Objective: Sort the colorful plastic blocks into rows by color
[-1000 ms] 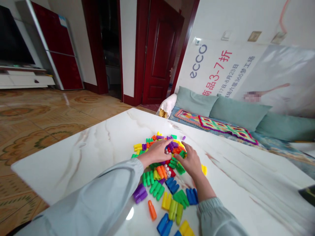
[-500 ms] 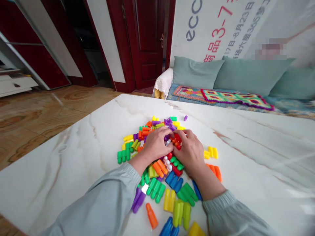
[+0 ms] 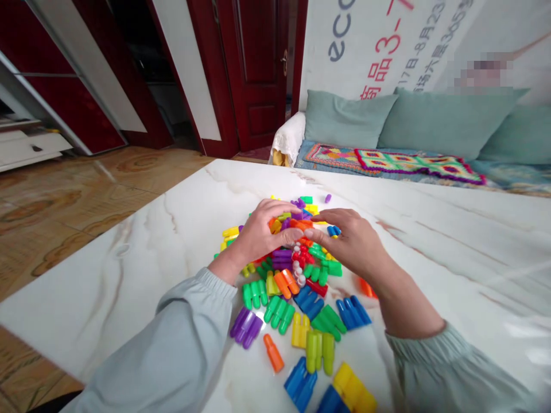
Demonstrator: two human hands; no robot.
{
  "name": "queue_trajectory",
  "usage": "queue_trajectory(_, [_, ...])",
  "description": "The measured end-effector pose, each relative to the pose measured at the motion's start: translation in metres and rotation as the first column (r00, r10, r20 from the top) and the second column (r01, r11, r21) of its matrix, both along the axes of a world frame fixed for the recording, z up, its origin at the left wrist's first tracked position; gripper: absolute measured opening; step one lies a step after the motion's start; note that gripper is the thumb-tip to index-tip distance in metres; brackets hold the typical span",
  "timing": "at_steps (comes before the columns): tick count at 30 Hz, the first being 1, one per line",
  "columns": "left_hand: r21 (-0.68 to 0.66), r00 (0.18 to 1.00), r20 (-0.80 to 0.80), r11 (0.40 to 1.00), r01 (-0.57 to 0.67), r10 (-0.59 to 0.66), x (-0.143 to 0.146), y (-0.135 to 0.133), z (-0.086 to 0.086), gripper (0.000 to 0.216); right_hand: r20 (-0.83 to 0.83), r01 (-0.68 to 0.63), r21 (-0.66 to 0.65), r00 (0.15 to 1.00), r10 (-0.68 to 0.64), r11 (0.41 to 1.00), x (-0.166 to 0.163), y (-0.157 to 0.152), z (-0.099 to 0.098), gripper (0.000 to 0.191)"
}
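A heap of coloured plastic bullet-shaped blocks [image 3: 297,287] lies on a white marble table [image 3: 172,241]. My left hand [image 3: 262,235] and my right hand [image 3: 350,241] are raised just above the heap, fingertips meeting. Between them they pinch an orange block [image 3: 297,225]. My left fingers curl round its left end, and my right thumb and forefinger grip its right end. Under the hands sit red, purple and green blocks and a few small white pegs [image 3: 297,267].
Loose blue [image 3: 300,385], yellow [image 3: 353,389] and orange [image 3: 273,353] blocks lie near the table's front edge. A sofa with teal cushions [image 3: 413,123] and a patterned blanket stands behind the table. A dark red door [image 3: 258,69] and tiled floor [image 3: 64,201] are at left.
Both hands have lifted off the heap and now hold an orange block between them. Half a second ago they pressed down among red blocks. The camera tilted slightly.
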State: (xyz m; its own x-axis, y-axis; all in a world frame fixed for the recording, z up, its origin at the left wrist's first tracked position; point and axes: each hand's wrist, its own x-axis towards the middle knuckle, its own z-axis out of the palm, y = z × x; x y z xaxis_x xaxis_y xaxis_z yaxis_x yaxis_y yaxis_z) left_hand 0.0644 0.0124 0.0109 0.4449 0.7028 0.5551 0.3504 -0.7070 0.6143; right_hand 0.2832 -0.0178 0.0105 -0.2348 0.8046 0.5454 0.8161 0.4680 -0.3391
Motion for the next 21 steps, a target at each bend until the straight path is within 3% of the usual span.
queue_trajectory(4, [-0.049, 0.916, -0.399, 0.999, 0.022, -0.040, -0.002, 0.003, -0.015, 0.084, 0.207, 0.072, -0.167, 0.978, -0.037, 0.983, 0.029, 0.007, -0.020, 0.078])
queue_trajectory(7, [-0.065, 0.880, -0.471, 0.997, 0.029, -0.056, 0.006, 0.000, -0.022, 0.079, 0.221, 0.036, -0.337, 0.974, 0.042, 0.941, 0.026, 0.006, -0.031, 0.090])
queue_trajectory(13, [0.039, 0.962, -0.267, 0.998, -0.053, 0.061, 0.022, -0.002, -0.033, 0.047, 0.070, -0.049, -0.315, 0.995, 0.075, 0.948, 0.004, 0.005, -0.031, 0.075])
queue_trajectory(16, [0.077, 0.987, -0.142, 0.995, -0.068, 0.078, 0.027, 0.001, -0.037, 0.042, -0.166, -0.117, -0.350, 0.984, 0.062, 0.929, 0.003, 0.006, -0.031, 0.070])
queue_trajectory(18, [0.060, 0.998, -0.050, 0.997, -0.041, 0.044, 0.028, 0.002, -0.036, 0.043, -0.414, -0.235, -0.381, 0.908, 0.063, 0.894, 0.002, 0.005, -0.029, 0.065])
queue_trajectory(21, [-0.001, 0.998, 0.042, 0.999, 0.051, -0.051, 0.028, 0.002, -0.029, 0.046, -0.681, -0.402, -0.315, 0.727, 0.090, 0.860, 0.001, 0.004, -0.023, 0.059])
